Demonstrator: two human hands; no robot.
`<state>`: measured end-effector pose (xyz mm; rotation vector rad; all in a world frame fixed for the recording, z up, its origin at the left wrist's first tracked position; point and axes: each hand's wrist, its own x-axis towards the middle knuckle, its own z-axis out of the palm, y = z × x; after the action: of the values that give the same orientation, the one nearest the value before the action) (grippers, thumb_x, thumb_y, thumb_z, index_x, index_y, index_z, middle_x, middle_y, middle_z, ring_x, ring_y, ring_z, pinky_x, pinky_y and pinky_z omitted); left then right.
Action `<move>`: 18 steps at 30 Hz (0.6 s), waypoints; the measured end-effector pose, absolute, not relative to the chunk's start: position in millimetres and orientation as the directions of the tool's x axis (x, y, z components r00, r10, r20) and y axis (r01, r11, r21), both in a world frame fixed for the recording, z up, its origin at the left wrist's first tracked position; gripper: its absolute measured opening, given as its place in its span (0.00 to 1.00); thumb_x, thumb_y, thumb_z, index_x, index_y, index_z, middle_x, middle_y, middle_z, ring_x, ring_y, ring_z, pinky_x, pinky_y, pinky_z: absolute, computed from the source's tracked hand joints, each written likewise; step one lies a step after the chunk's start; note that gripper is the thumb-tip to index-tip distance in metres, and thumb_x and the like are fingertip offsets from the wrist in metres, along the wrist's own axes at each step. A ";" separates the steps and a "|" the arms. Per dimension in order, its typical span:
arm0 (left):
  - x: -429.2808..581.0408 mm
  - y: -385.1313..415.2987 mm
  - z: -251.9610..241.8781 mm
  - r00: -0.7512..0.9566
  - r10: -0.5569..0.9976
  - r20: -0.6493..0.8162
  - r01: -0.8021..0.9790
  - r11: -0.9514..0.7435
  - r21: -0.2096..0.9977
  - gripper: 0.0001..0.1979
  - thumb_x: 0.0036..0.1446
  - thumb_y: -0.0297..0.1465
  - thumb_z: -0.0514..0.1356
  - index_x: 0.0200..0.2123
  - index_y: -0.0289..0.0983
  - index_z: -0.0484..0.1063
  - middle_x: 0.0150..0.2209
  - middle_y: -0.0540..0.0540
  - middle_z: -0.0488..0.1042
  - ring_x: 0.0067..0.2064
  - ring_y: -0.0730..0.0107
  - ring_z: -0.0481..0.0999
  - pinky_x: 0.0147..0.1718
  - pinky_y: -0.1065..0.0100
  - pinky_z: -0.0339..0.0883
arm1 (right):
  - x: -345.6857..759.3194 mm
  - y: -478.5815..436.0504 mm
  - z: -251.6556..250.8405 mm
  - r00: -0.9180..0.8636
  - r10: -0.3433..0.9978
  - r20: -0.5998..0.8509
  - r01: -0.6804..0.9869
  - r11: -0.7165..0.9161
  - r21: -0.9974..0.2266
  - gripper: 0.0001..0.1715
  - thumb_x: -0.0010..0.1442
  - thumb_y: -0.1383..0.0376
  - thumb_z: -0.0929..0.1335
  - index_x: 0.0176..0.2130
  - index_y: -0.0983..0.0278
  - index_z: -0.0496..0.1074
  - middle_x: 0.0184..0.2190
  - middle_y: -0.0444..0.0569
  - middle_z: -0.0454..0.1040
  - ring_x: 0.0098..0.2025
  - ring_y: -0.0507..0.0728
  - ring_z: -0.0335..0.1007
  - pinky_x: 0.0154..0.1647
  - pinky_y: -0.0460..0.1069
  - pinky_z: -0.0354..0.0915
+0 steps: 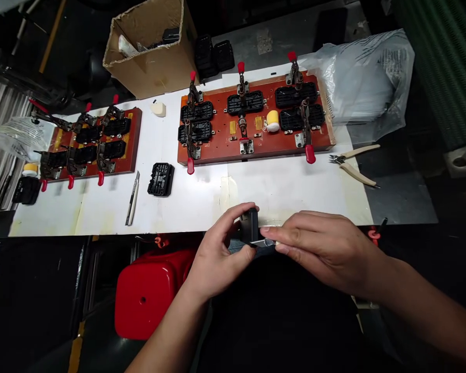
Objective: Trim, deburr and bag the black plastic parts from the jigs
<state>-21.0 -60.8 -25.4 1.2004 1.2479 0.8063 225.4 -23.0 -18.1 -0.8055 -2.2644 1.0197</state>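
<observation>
My left hand (227,243) grips a black plastic part (250,226) on edge, thumb below and fingers over the top. Closed in a pinch, my right hand (322,243) holds a small thin blade (259,242) whose tip meets the part's lower edge. The blade's handle is mostly hidden by my fingers. Both hands are just off the table's front edge, above my lap. Beyond them on the white table sheet (202,202) lies a similar black plastic part (161,179), ribbed side up, with a utility knife (132,199) to its left.
Two red-brown fixture boards, a larger one (221,150) and a smaller one (134,150), carry toggle clamps and black parts. Cutting pliers (355,163) lie right, below a plastic bag (365,83). A cardboard box (151,67) stands behind. A red stool (147,295) is below left.
</observation>
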 end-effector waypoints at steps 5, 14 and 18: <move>-19.2 -66.9 -22.0 0.279 0.927 -0.250 0.151 0.214 0.965 0.31 0.58 0.23 0.68 0.64 0.47 0.72 0.63 0.42 0.74 0.62 0.49 0.76 0.64 0.51 0.70 | 227.5 -7.8 -28.9 -0.524 0.839 0.150 0.492 0.441 -0.750 0.19 0.75 0.64 0.66 0.62 0.56 0.76 0.44 0.48 0.82 0.43 0.56 0.79 0.45 0.50 0.71; -16.1 -71.3 -26.1 0.334 0.923 -0.191 0.223 0.120 0.968 0.33 0.61 0.22 0.66 0.66 0.50 0.68 0.64 0.43 0.73 0.64 0.50 0.74 0.66 0.51 0.67 | 210.5 -11.3 -15.6 -0.461 0.859 -0.222 0.406 -0.019 -0.914 0.19 0.68 0.48 0.72 0.37 0.60 0.73 0.27 0.39 0.71 0.28 0.51 0.66 0.28 0.45 0.60; -14.5 -71.8 -31.2 0.313 0.946 -0.085 0.309 -0.017 0.951 0.36 0.57 0.18 0.64 0.66 0.50 0.67 0.64 0.45 0.71 0.67 0.52 0.70 0.68 0.51 0.64 | 202.7 -12.6 -20.7 -0.462 0.842 -0.278 0.321 -0.134 -0.938 0.25 0.72 0.48 0.67 0.31 0.62 0.68 0.26 0.39 0.65 0.29 0.51 0.60 0.30 0.46 0.58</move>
<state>-14.5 -71.8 -31.2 1.5428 1.1892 0.7710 202.7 -12.6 -20.7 -1.2971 -1.7130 1.6275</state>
